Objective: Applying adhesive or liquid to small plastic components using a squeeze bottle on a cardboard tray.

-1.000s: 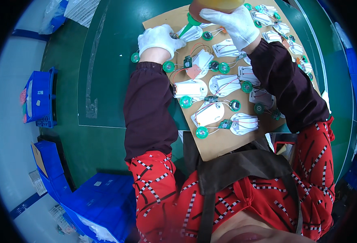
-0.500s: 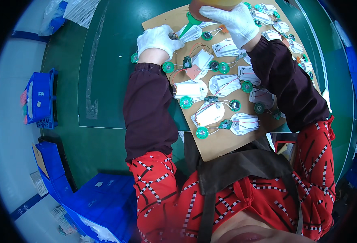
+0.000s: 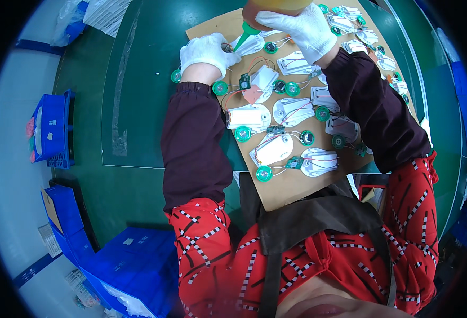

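Observation:
My right hand [image 3: 306,34], in a white knit glove, is wrapped round an amber squeeze bottle [image 3: 276,7] tipped over at the far edge of the view. The bottle's green nozzle [image 3: 245,36] points down and left, its tip close to my left fingers. My left hand [image 3: 203,54], also gloved, is closed at the left edge of the cardboard sheet. A small dark part [image 3: 226,47] shows at its fingertips; its kind is not clear. Right beside the nozzle lies a white plastic shell [image 3: 252,45], and a green round piece [image 3: 176,76] sits next to my left wrist.
The brown cardboard sheet [image 3: 281,195] carries rows of white shells [image 3: 294,111] with wires, small circuit boards [image 3: 245,81] and green round speakers [image 3: 264,174]. It lies on a green table [image 3: 154,106]. Blue bins [image 3: 132,265] stand at the lower left.
The bottle and my right hand have shifted slightly left, with the nozzle still by my left fingertips. My left hand has stayed in place.

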The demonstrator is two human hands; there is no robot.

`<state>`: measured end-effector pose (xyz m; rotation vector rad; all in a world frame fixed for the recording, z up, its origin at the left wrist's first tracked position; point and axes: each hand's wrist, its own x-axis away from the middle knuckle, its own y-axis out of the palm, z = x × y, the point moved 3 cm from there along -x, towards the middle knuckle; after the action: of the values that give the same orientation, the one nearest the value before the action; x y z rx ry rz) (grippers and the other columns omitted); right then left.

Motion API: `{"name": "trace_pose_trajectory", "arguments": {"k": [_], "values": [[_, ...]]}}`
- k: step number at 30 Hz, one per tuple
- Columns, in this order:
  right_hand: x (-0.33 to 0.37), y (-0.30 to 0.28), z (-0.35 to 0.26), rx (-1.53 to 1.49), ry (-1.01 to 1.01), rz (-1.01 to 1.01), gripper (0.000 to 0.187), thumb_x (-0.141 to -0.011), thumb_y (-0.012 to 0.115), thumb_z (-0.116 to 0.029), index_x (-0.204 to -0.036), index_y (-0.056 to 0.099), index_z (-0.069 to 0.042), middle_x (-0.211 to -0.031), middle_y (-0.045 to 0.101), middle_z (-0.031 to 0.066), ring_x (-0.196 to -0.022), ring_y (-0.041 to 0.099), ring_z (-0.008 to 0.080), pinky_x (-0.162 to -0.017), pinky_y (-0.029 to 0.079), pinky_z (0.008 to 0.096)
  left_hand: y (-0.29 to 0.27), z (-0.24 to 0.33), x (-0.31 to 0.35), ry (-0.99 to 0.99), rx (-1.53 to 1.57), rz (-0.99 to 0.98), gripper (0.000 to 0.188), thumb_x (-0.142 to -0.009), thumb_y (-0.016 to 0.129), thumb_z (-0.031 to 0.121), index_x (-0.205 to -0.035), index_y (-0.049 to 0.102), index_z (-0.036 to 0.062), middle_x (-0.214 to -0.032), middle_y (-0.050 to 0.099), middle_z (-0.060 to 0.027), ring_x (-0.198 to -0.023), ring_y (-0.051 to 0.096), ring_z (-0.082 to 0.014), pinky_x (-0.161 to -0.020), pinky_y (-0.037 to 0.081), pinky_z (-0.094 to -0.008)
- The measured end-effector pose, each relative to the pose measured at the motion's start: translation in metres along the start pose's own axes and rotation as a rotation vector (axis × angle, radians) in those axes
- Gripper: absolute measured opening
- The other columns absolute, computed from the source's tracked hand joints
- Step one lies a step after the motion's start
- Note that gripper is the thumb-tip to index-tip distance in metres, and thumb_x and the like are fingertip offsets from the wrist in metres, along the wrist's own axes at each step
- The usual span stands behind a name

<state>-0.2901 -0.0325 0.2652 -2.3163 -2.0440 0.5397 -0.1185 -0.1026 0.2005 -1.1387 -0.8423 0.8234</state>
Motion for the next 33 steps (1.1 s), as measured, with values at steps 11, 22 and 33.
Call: {"name": "trace_pose_trajectory", "arguments": {"k": [11,22,33], "values": [[-0.010,0.009,0.018,-0.213,0.066,-0.007,0.041,-0.077,0.078,-0.017,-0.111,0.059,-0.002,-0.100,0.064,0.0031,-0.088,0.060,0.0109,-0.077,0.049,0.0259,0.002,0.000,0.000,0.017,-0.010,0.035,0.046,-0.069,0.070,0.047,-0.102,0.068,0.0153,-0.097,0.069,-0.0064,-0.094,0.064,-0.0270,-0.082,0.049,-0.0383],[-0.004,0.016,0.002,-0.155,0.002,-0.106,0.030,-0.078,0.076,-0.012,-0.104,0.063,-0.005,-0.094,0.066,0.0030,-0.086,0.061,0.0111,-0.076,0.049,0.0254,0.002,0.001,-0.002,-0.018,-0.004,-0.004,0.042,-0.069,0.071,0.047,-0.101,0.071,0.0186,-0.099,0.070,-0.0066,-0.099,0.063,-0.0257,-0.085,0.046,-0.0397],[-0.006,0.016,-0.004,-0.222,0.022,-0.170,0.027,-0.078,0.076,-0.011,-0.101,0.063,-0.004,-0.090,0.065,0.0016,-0.081,0.060,0.0099,-0.072,0.049,0.0247,-0.005,0.003,-0.002,-0.011,-0.016,0.007,0.041,-0.072,0.070,0.046,-0.101,0.068,0.0172,-0.101,0.068,-0.0075,-0.098,0.063,-0.0274,-0.085,0.049,-0.0384]]}}
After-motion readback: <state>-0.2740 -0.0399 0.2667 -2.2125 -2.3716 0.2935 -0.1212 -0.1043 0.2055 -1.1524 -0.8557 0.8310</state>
